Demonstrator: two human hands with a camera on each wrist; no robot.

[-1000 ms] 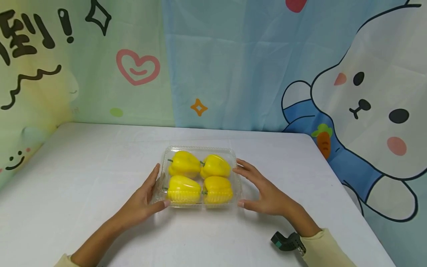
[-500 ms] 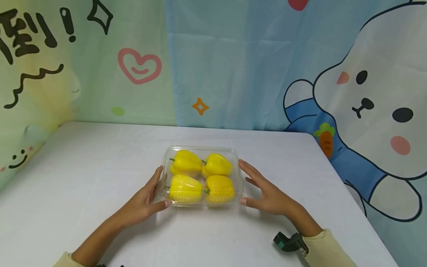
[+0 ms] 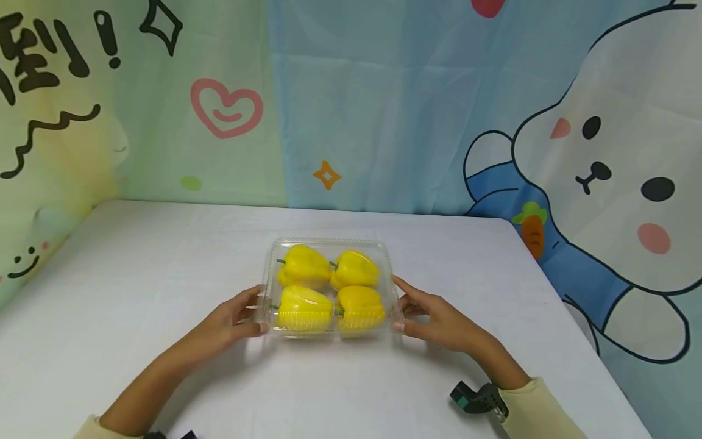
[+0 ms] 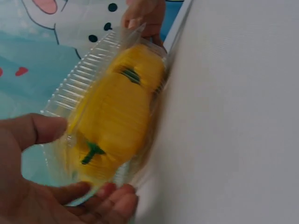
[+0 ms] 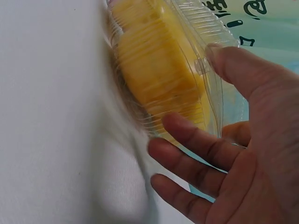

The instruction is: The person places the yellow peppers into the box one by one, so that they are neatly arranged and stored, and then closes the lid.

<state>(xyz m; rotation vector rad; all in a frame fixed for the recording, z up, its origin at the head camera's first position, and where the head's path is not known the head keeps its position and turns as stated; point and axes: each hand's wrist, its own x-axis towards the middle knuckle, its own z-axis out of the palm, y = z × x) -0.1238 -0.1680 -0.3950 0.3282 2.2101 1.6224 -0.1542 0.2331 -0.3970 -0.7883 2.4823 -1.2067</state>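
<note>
A clear plastic clamshell box (image 3: 329,242) with several yellow bell peppers (image 3: 304,308) inside stands on the white table at the middle of the head view. Its lid looks closed. At its left side is my left hand (image 3: 234,317), thumb near the front corner and fingertips by the side wall. My right hand (image 3: 436,316) is at the right side; in the right wrist view its thumb (image 5: 226,60) touches the rim while the other fingers spread loosely along the wall. The left wrist view shows green stems (image 4: 92,151) through the plastic.
A white cloth covers the table (image 3: 329,390). Behind it hangs a cartoon curtain (image 3: 373,122) with a large white bear on the right. A dark wrist device (image 3: 473,397) sits by my right sleeve.
My left hand has drawn back a little to the left, its thumb coming off the box's front corner. The right fingers have come lower and closer to the side. The box stays put.
</note>
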